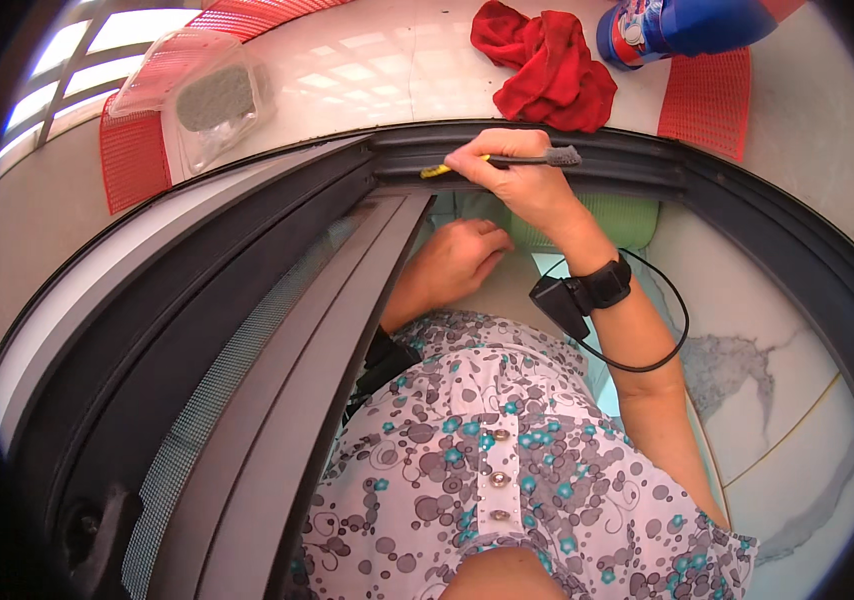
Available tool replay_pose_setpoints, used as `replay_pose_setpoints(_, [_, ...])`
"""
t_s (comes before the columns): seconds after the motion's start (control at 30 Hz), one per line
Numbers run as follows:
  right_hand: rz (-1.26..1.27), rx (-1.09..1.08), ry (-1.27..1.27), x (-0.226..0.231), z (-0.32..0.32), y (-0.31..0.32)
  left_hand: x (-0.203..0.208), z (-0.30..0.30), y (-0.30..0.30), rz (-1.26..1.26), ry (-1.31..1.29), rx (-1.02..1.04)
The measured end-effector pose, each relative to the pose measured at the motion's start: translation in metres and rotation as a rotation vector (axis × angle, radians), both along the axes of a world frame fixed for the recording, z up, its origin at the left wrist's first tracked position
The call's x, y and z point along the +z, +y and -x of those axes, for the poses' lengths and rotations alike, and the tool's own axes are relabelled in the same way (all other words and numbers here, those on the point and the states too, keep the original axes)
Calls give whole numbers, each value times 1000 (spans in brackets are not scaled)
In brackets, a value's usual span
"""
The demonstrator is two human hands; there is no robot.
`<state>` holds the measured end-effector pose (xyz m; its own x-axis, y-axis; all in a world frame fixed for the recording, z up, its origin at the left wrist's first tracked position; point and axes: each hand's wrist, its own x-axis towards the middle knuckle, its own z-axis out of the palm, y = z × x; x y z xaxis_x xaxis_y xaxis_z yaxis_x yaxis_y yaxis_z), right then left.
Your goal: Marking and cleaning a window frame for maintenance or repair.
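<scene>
My right hand (527, 190) is closed round the slim dark handle of a small cleaning brush (563, 156). Grey bristles stick out to the right of my fingers. The brush's yellow other end points left, over the dark window track (597, 165); whether it touches the track I cannot tell. Lower and to the left, my left hand (459, 258) has its fingers curled in, with nothing visible in them. It is just right of the sliding window sash (297, 400), whose edge hides part of that forearm.
Beyond the track, a crumpled red cloth (552, 75) lies on the pale ledge beside a blue bottle (677, 30). A clear plastic container (217, 100) with a grey-green pad is at far left. Red mesh strips (707, 105) lie along the ledge. A green ribbed object (637, 222) sits behind my right forearm.
</scene>
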<state>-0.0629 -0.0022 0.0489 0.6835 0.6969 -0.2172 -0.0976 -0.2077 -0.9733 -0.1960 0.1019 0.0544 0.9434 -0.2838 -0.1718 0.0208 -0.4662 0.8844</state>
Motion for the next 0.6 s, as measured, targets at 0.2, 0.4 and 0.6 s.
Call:
replay_pose_setpoints(0.2, [-20,60,74,2,0,-9,-2,1,0,32,25,8])
replay_pose_setpoints(0.4, [29,156,-56,8,-17,-26,-1,-1,4,1,53,-67])
replay_pose_setpoints(0.6, [268,106,-125,30,-31,-49,-5,2,2,25,19,-13])
